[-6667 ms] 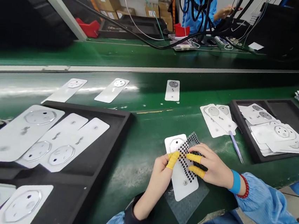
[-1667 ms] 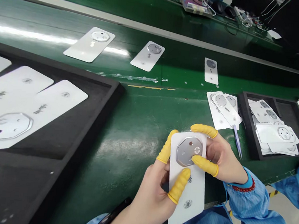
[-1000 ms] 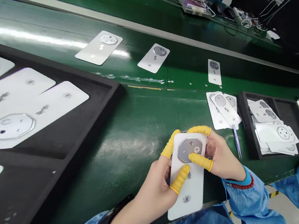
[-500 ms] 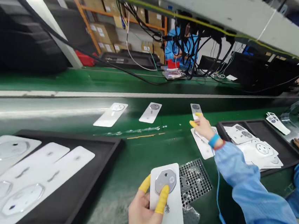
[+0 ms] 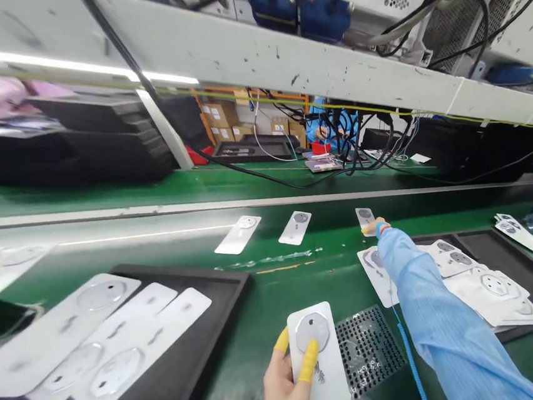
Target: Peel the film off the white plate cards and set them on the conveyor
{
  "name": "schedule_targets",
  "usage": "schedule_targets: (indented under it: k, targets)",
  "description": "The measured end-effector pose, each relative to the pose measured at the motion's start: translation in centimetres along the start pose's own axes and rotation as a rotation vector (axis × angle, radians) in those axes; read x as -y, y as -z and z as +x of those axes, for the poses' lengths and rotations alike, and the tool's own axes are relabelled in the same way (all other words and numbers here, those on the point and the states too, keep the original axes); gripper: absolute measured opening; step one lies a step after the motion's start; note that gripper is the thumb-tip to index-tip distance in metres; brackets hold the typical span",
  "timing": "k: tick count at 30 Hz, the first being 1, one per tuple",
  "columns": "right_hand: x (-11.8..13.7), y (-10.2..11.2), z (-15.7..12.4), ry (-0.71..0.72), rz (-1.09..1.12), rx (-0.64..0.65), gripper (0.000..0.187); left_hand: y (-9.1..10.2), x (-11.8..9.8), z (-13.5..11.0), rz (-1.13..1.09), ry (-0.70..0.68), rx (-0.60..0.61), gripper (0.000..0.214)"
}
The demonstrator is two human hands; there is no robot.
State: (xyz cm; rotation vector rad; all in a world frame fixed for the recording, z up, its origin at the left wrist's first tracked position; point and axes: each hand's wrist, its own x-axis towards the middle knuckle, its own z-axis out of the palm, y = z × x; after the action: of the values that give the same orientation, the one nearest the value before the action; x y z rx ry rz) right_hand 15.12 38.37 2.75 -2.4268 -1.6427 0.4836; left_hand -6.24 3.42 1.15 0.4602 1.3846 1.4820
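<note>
White card (image 5: 331, 382) | left hand (image 5: 283, 393) at its left edge | holding it pinched

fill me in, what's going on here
A person at a green workbench grips a white card with an octagonal silver patch in the left hand, its fingers in yellow cots. The right hand is stretched out to a similar card on the bench. A black perforated sheet lies beside the held card, and a black tray holds more cards.
</note>
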Motion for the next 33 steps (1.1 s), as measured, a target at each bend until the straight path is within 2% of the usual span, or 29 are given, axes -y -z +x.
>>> schedule_targets:
  k: [4,11,17,24,30,33]
  targets:
    - [-0.6,0.5,0.9,-0.017,-0.014,0.052,0.033,0.2,0.2,0.5,-0.019,-0.04,0.002,0.085]
    - [-1.3,-0.1,1.5,0.043,-0.063,-0.003,0.035,0.2,0.9,1.1,0.055,-0.084,0.048,0.079]
    - [-2.4,0.7,2.2,0.09,-0.127,-0.016,0.035,0.1,0.8,0.8,0.102,-0.136,0.079,0.076]
    - [-4.2,0.7,2.7,0.177,-0.19,-0.027,0.036,-0.1,0.0,0.5,0.08,-0.123,0.127,0.068]
    - [-5.2,0.8,3.5,0.209,-0.179,-0.004,0.034,0.0,0.0,0.5,0.147,-0.159,0.085,0.066]
    - [-5.4,1.2,3.8,0.199,-0.135,-0.015,0.035,0.2,-0.3,0.5,0.173,-0.108,0.129,0.071]
